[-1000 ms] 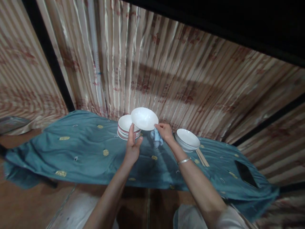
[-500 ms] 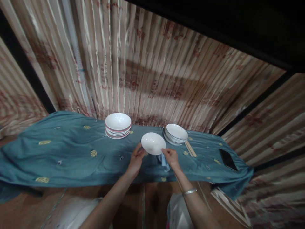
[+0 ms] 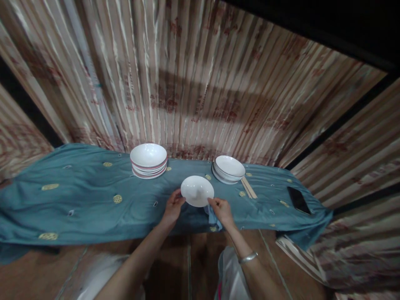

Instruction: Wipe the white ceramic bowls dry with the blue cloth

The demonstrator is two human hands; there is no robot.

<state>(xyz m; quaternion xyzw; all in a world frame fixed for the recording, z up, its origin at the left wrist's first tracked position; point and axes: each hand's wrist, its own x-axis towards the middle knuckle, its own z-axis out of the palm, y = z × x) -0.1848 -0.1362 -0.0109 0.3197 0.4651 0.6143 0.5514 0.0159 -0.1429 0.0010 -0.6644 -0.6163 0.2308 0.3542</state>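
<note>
A white bowl (image 3: 197,191) is held tilted above the table's front part, its inside facing me. My left hand (image 3: 173,205) grips its left rim, thumb inside and fingers underneath. On the right rim my right hand (image 3: 221,209) is closed, pinching the edge. A light blue cloth (image 3: 213,217) hangs beneath the bowl by my right hand; which fingers hold it is hidden. Beyond the bowl to the left stands a stack of white bowls with red rims (image 3: 149,161). To the right sits a second stack of white, dark-rimmed bowls (image 3: 229,169).
Wooden chopsticks (image 3: 248,188) lie beside the right stack. A black phone (image 3: 298,200) rests near the right end of the table, which a teal cloth (image 3: 93,208) covers. A striped curtain (image 3: 193,83) hangs close behind, with dark poles at both sides.
The view has shifted slightly. Both hands and the bowl are a little nearer to me, and the bowl's inside faces me slightly more. Both hands keep their hold.
</note>
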